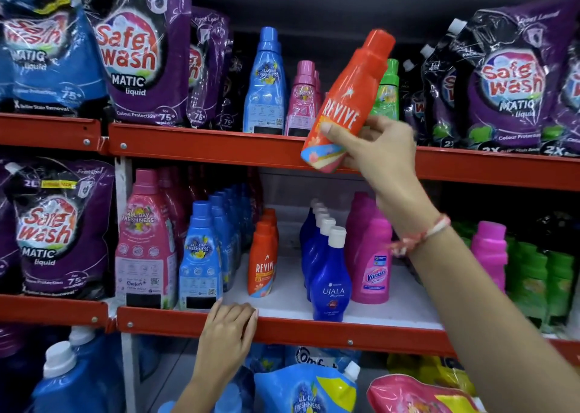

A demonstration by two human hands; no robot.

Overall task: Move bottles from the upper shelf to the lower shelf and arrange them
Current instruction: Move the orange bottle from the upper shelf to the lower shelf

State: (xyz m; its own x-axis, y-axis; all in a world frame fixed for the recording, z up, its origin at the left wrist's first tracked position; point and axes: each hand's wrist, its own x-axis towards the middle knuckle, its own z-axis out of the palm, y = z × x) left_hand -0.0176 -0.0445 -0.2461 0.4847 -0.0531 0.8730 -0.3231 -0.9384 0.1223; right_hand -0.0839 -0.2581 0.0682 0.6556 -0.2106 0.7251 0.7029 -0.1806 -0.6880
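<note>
My right hand grips an orange Revive bottle by its lower half, tilted with the cap up and to the right, in front of the upper shelf's red rail. My left hand rests on the lower shelf's red rail, fingers curled over the edge, holding nothing. On the lower shelf stands a row of orange Revive bottles, between blue Comfort bottles and dark blue Ujala bottles. A blue bottle, a pink bottle and a green bottle stand on the upper shelf.
Purple Safewash pouches fill the upper shelf's left and right. Pink Vanish bottles and green bottles stand on the lower shelf's right. A large pink Comfort bottle stands left. White shelf floor shows before the Revive row.
</note>
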